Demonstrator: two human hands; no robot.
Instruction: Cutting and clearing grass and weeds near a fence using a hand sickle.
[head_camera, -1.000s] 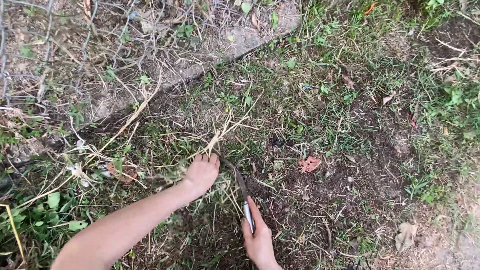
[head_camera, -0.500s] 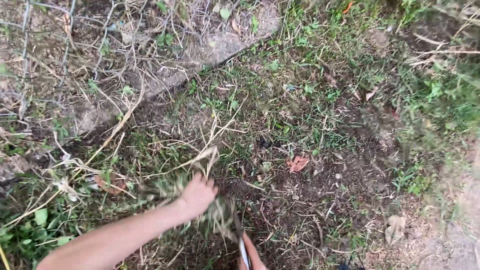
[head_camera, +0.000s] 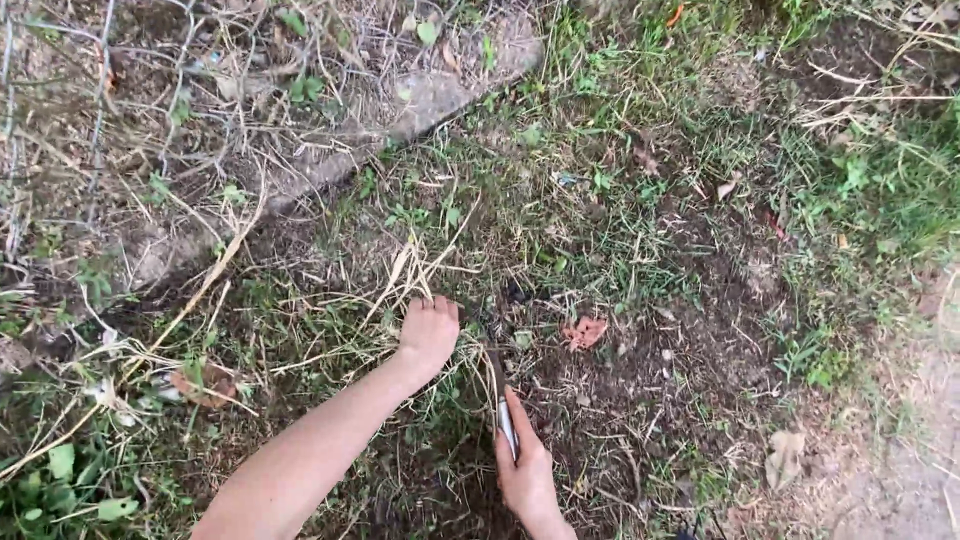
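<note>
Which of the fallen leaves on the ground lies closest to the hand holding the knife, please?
The reddish-brown leaf, on dark soil just right of the knife in the right hand. The pale dry leaf lies much farther right.

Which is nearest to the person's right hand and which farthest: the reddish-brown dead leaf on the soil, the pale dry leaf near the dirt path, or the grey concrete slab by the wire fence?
From the right hand:
1. Reddish-brown dead leaf, just above and right of it.
2. Pale dry leaf, farther right, by the path.
3. Grey concrete slab, far up towards the fence.
</note>
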